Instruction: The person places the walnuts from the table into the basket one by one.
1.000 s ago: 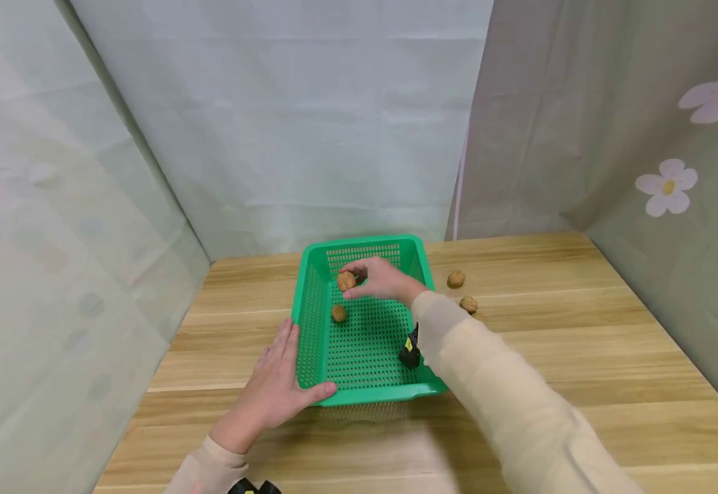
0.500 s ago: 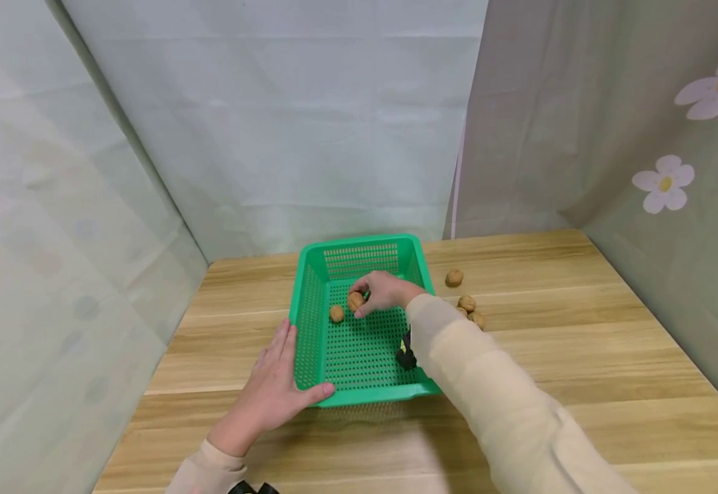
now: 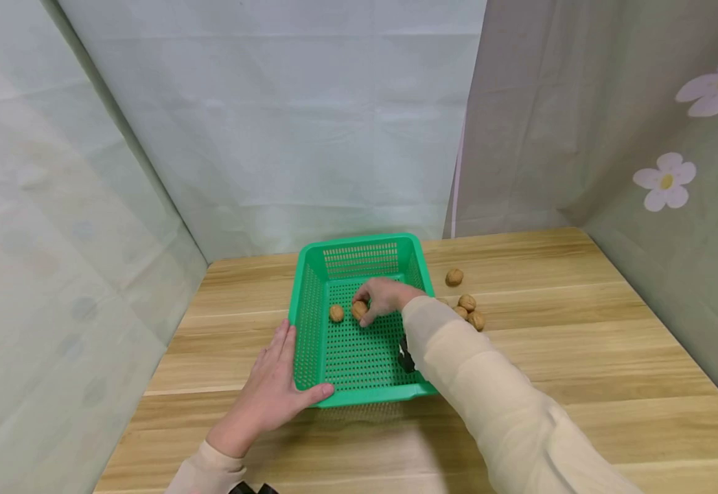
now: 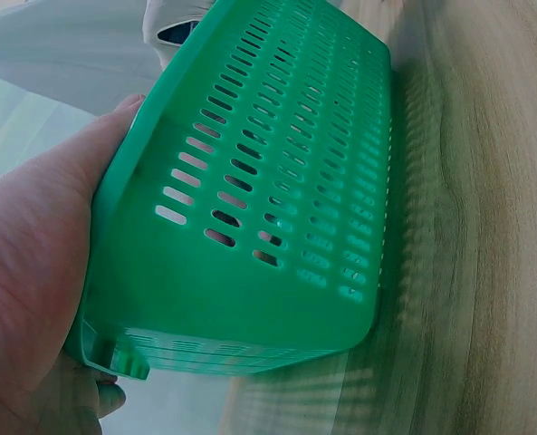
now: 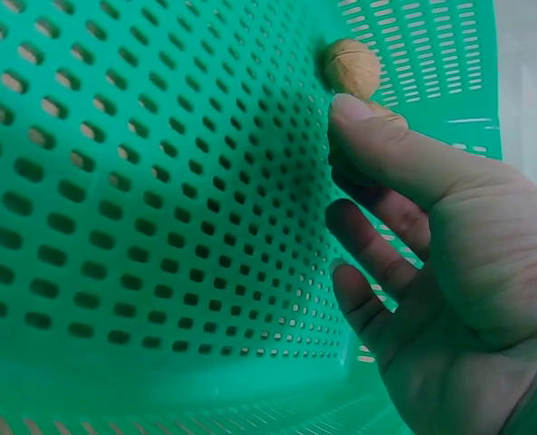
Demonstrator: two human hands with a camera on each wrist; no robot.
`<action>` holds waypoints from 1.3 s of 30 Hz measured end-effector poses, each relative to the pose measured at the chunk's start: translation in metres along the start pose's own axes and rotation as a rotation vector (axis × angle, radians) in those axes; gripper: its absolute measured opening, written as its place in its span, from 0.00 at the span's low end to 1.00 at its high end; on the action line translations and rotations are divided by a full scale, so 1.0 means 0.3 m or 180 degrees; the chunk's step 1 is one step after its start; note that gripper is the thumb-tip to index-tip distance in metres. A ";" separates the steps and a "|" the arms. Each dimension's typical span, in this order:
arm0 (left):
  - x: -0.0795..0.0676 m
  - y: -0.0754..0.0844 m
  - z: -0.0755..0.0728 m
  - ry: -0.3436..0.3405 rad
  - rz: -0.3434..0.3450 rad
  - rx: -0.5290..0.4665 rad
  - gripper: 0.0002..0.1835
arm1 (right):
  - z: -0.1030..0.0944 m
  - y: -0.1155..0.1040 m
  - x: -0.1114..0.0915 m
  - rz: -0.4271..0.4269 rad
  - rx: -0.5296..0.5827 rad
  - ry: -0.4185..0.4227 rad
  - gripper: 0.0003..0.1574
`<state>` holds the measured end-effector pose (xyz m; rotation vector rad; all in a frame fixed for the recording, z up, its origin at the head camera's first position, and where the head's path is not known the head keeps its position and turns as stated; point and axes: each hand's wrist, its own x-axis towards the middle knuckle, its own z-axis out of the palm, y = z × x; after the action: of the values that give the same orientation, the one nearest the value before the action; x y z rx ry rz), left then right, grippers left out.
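A green plastic basket with slotted walls sits on the wooden table. My left hand rests on its near left corner, fingers straight along the left rim and thumb lying on the front rim. In the left wrist view the basket's outer wall fills the middle. Down near the basket's floor, my right hand pinches a walnut between thumb and fingers. Another walnut lies on the basket floor just to its left. In the right wrist view, the thumb hides most of the pinched walnut.
Right of the basket, several walnuts lie clustered on the table, partly behind the right sleeve. A single walnut lies farther back. Cloth curtains stand behind and at both sides.
My right hand has lowered the walnut toward the basket floor, moving slightly right and nearer to me. The left hand has stayed on the corner. The clustered walnuts show more from behind the sleeve.
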<state>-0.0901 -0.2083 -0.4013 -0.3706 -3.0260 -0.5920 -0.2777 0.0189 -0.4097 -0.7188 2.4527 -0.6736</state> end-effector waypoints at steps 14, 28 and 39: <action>-0.001 0.002 0.004 0.0003 -0.0010 -0.0003 0.65 | 0.017 -0.007 0.005 -0.0131 0.0093 -0.0208 0.36; -0.002 0.003 0.007 0.0049 0.0012 0.0045 0.65 | 0.013 -0.001 0.002 -0.0188 0.0227 -0.0185 0.33; -0.003 0.005 0.003 0.0080 0.0022 0.0038 0.64 | -0.005 -0.009 0.004 -0.0549 0.0758 0.0072 0.32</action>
<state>-0.0889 -0.2066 -0.4015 -0.3700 -3.0016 -0.5733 -0.2785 0.0168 -0.4073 -0.8354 2.2954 -1.0244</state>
